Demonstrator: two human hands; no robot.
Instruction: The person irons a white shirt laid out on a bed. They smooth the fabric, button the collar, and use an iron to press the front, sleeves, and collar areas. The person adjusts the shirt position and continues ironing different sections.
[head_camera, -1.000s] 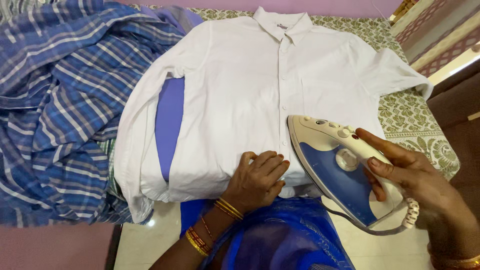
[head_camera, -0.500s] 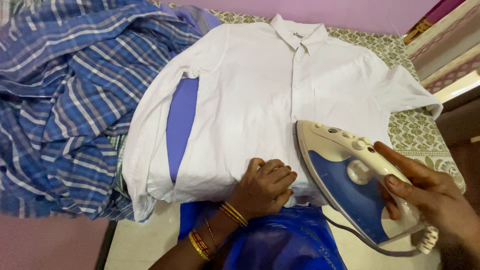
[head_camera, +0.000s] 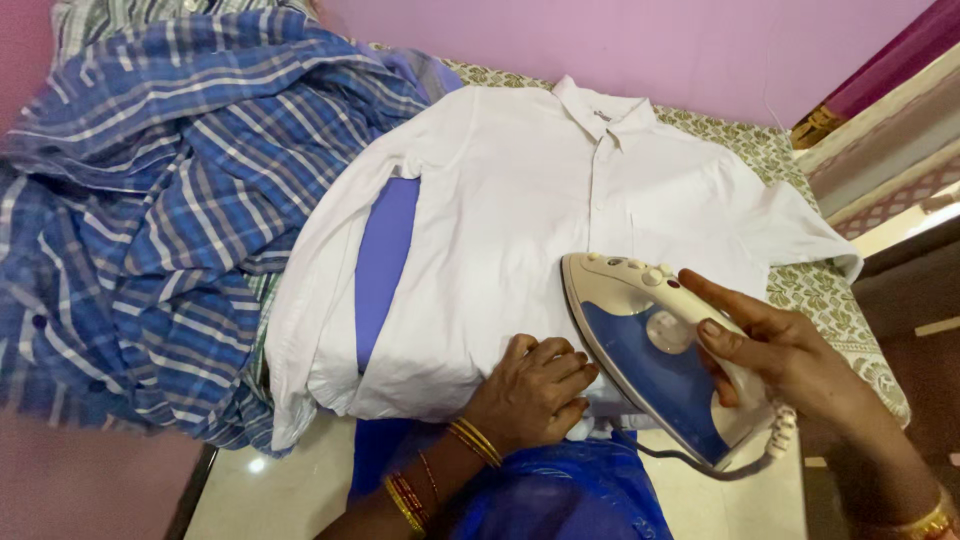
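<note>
A pink wall runs behind a table covered with a green patterned cloth (head_camera: 800, 285). The right hand (head_camera: 780, 350) has its fingers curled around the handle of a blue and cream iron (head_camera: 650, 365), which sits tilted at the lower right, its tip on the lower front of a white shirt (head_camera: 520, 220). The left hand (head_camera: 530, 390) lies at the bottom centre, fingers bent and pressing the shirt hem. The shirt is spread flat, buttoned, collar toward the top. A heap of blue checked fabric (head_camera: 150, 220) fills the left side.
</note>
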